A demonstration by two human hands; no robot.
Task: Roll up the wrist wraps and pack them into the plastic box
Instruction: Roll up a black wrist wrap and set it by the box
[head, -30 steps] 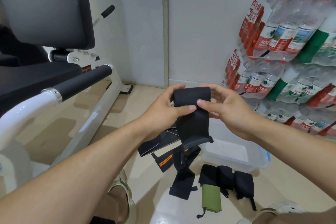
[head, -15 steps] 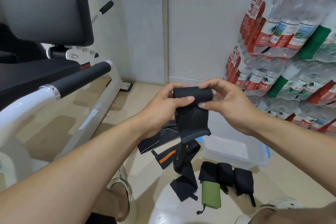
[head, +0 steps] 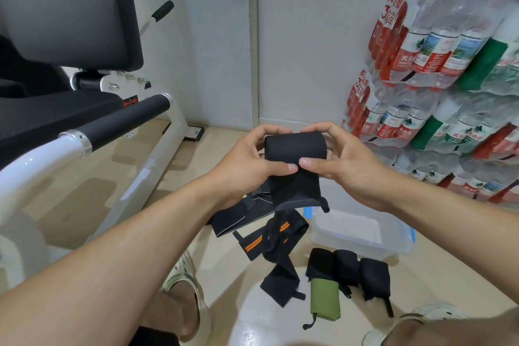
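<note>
The wrist wrap point(head: 295, 161) in the hands was plain black. On the beige floor point(head: 84, 182), one loose wrap point(head: 273, 236) was black with two orange stripes, and another point(head: 241, 212) was black with a grey edge line. Three rolled wraps point(head: 346, 268) were black; the strip point(head: 325, 299) beside them was olive green. The plastic box point(head: 362, 236) was clear with a blue latch. The bottled water packs point(head: 438, 64) carried red and green labels and red caps. The gym machine point(head: 92, 132) had a white frame and black padding.
</note>
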